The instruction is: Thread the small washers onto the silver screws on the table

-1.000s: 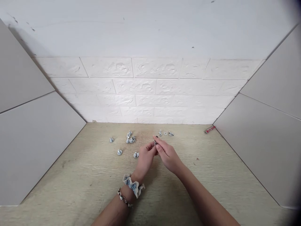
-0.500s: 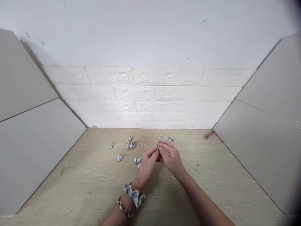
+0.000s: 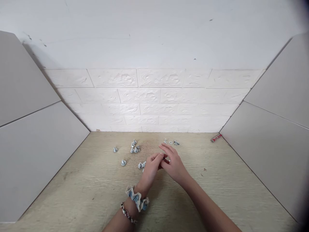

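My left hand point(image 3: 152, 165) is closed in a pinch on a small metal bolt point(image 3: 164, 158), mostly hidden by fingers. My right hand point(image 3: 174, 162) meets it from the right, its thumb and a finger closed around the same bolt, upper fingers lifted and stretched out. Beside my left hand stand several bolts with washers point(image 3: 140, 165), partly covered by that hand. Beyond my right hand lie a bolt point(image 3: 165, 141), a flat washer point(image 3: 170, 142) and a loose screw point(image 3: 177, 142).
Further left on the wooden tabletop point(image 3: 96, 180) are a cluster of bolts with washers point(image 3: 132, 150), a single bolt point(image 3: 123, 163) and another bolt point(image 3: 115, 149). A red tube-like object point(image 3: 216, 138) lies at the back right corner. Grey panels point(image 3: 48, 154) and a white brick-patterned wall point(image 3: 149, 109) enclose the table.
My right hand's upper fingers have lifted and spread, its thumb lower. The bolt, seen upright between the fingertips before, is now mostly hidden. The view has shifted slightly.
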The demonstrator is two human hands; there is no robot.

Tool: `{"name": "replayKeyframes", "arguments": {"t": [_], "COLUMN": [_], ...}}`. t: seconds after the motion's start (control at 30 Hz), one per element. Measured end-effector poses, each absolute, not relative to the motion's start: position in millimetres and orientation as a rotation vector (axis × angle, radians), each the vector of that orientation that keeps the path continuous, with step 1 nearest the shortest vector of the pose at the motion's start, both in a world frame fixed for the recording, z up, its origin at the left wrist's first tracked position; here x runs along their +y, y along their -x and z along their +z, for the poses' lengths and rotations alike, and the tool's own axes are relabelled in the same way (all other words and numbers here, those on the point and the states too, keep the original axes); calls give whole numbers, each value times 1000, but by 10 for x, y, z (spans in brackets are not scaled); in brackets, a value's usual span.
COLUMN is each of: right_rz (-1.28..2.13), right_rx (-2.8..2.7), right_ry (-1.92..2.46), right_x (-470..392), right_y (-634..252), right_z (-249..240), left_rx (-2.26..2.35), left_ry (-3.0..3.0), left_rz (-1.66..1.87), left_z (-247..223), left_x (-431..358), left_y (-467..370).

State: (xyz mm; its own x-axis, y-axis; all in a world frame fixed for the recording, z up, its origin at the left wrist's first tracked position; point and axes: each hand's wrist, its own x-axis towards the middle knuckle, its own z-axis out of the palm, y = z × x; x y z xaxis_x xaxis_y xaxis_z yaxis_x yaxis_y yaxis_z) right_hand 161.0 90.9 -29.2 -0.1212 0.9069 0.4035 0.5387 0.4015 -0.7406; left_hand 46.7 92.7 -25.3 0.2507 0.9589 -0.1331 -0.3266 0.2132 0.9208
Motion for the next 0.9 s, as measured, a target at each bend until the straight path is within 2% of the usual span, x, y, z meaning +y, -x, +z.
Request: {"name": "replayKeyframes", "arguments": {"t": [0.27, 0.57, 0.9], "right_rz": [614, 591, 621], "right_rx": [-1868, -1628, -1863], "right_ry": [1204, 1274, 1251], "right_x": [872, 881, 891], "right_y": [-1603, -1583, -1616], "right_z": [-200, -208, -231], "left_rx": [780, 874, 803], "left_ry": [-834, -903, -840], "left_rz": [1103, 1039, 1053], "left_z": [-240, -228, -215], "left_x": [917, 915, 922], "left_y": [-466, -478, -465]}}
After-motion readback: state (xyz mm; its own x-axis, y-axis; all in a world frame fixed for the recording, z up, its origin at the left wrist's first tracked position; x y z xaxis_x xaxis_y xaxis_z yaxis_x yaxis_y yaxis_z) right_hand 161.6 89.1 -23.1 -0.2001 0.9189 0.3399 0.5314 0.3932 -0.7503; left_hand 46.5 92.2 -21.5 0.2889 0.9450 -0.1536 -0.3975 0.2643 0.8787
